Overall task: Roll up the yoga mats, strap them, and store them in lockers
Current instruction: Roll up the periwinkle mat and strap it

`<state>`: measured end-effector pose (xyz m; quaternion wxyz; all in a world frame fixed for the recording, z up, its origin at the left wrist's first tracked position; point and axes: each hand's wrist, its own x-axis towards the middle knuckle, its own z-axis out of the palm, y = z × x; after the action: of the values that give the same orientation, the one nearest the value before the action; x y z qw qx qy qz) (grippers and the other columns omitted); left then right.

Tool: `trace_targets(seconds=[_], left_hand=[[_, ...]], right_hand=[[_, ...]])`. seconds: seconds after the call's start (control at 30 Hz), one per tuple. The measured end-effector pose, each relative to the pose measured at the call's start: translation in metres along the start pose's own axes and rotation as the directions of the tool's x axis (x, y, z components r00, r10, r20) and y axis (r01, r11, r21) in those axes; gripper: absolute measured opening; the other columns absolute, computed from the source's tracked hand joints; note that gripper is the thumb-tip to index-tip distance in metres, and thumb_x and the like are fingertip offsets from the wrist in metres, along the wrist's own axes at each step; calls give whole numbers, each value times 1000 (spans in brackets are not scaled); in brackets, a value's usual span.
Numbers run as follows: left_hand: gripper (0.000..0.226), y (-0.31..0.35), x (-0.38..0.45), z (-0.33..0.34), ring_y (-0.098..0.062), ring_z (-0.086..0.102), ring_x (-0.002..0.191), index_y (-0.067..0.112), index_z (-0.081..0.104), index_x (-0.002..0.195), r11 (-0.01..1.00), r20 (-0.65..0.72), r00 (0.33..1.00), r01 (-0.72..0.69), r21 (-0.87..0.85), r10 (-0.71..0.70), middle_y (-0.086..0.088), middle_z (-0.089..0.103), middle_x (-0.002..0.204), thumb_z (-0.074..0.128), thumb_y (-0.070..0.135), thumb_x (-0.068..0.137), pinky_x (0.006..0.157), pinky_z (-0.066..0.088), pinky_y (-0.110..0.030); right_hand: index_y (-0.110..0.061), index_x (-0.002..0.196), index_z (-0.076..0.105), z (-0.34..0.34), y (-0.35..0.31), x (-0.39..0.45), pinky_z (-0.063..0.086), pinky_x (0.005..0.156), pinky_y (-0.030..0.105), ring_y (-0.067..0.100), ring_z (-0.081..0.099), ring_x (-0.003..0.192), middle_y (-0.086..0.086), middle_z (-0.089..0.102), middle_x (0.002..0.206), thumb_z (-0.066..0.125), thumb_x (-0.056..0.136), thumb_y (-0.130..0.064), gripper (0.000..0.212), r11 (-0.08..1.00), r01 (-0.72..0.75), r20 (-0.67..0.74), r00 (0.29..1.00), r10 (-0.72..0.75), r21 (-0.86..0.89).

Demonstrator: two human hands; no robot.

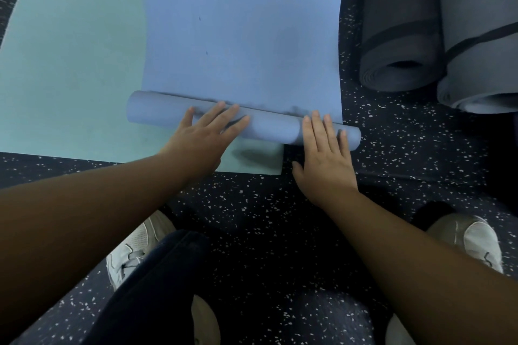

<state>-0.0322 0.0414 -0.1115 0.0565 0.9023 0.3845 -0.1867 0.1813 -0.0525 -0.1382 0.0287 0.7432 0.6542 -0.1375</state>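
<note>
On top of the half-rolled part of the blue yoga mat (241, 45), both hands lie flat with the fingers straight and spread, so nothing's actually being gripped here, just pressed. The left hand (206, 137) sits around the middle of the roll (269, 124), fingertips reaching up to its far edge. The right hand (325, 159) is near the roll's right end, fingers draped over the tube and the palm hanging off the near side over the floor (252, 204), thumb stuck out to the left.

The roll itself is pretty thin and runs a bit diagonal, left end further from the camera than the right end. The rest of the blue mat stretches flat away from the person. It's lying partly on top of a teal mat (70, 64) that spreads out to the left and pokes out below the roll near the left hand.

Off to the right there are two mats already rolled, a dark grey rolled mat (398, 36) and a lighter grey rolled mat (482, 45) touching it, each with a dark strap (473, 40) around it.

Down at the bottom you can see white sneakers (131, 252) and a knee in dark trousers (157, 274), all on dark speckled rubber flooring.
</note>
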Motion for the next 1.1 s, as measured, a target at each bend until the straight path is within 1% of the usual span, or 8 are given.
trace_targets(seconds=[0.13, 0.4, 0.47, 0.57, 0.67, 0.87, 1.0, 1.1], left_hand=[[88, 2, -1, 4, -24, -2, 148, 23, 0, 154, 1000, -15, 1000, -2, 4, 3, -3, -3, 161, 56, 10, 87, 113, 14, -55], [92, 2, 2, 7, -28, 6, 148, 18, 6, 154, 999, -52, 999, 9, 40, -7, -8, 6, 161, 62, 9, 81, 111, 19, -56], [94, 2, 3, 8, -29, 9, 148, 17, 9, 154, 997, -62, 998, 11, 76, -6, -10, 9, 160, 64, 9, 79, 110, 21, -57], [99, -1, 0, 11, -37, 36, 138, 8, 39, 145, 993, -140, 988, -49, 110, 64, -19, 36, 150, 80, 5, 55, 98, 38, -63], [99, -1, -4, 16, -41, 40, 133, 7, 47, 140, 990, -144, 987, -49, 134, 68, -22, 40, 147, 84, 5, 48, 93, 42, -64], [91, 0, 6, 1, -27, -11, 147, 23, -10, 152, 996, 38, 999, -4, 87, 0, -6, -15, 160, 53, 13, 88, 116, 15, -53], [90, -5, 14, -6, -25, -7, 148, 23, -13, 152, 995, 32, 999, -13, 102, 10, -4, -13, 160, 49, 10, 88, 115, 17, -50], [88, -10, 21, -9, -25, -1, 148, 21, -12, 152, 988, 10, 1000, -27, 152, 26, -5, -8, 161, 48, 10, 89, 114, 19, -52]], right_hand=[[-1, 146, 30, 17, 2, -17, 26, 111, 53, 31, 26, 142, 16, 30, 153, 72, 69, -23, 90, 1000, 6, -97, 995, -6, 3], [-1, 146, 32, 15, -6, -13, 27, 110, 52, 33, 28, 142, 16, 30, 153, 75, 70, -28, 91, 999, -47, -79, 996, 49, 25], [-3, 149, 23, 11, -6, -12, 20, 114, 50, 30, 18, 145, 14, 20, 157, 70, 75, -31, 92, 999, -49, -47, 998, 50, 20], [-11, 152, -9, 2, -4, -7, -4, 118, 43, 21, -14, 147, 4, -14, 160, 52, 88, -37, 92, 999, -44, 87, 995, 42, 16], [-14, 149, -19, -8, -1, 5, -9, 118, 41, 18, -23, 144, 1, -24, 157, 47, 90, -39, 92, 999, -53, 148, 988, 52, 4], [-16, 150, -16, -20, 1, 19, -9, 118, 41, 18, -20, 145, -1, -20, 158, 50, 89, -37, 93, 997, -65, 190, 980, 57, 34], [-11, 151, 13, -27, 2, 25, 4, 119, 43, 23, 2, 147, 6, 3, 160, 54, 87, -20, 77, 991, -58, 55, 997, 51, 120], [-2, 132, 44, -26, -4, 21, 24, 112, 48, 35, 29, 137, 17, 33, 148, 58, 78, -9, 56, 987, -49, -105, 992, 66, 154]])
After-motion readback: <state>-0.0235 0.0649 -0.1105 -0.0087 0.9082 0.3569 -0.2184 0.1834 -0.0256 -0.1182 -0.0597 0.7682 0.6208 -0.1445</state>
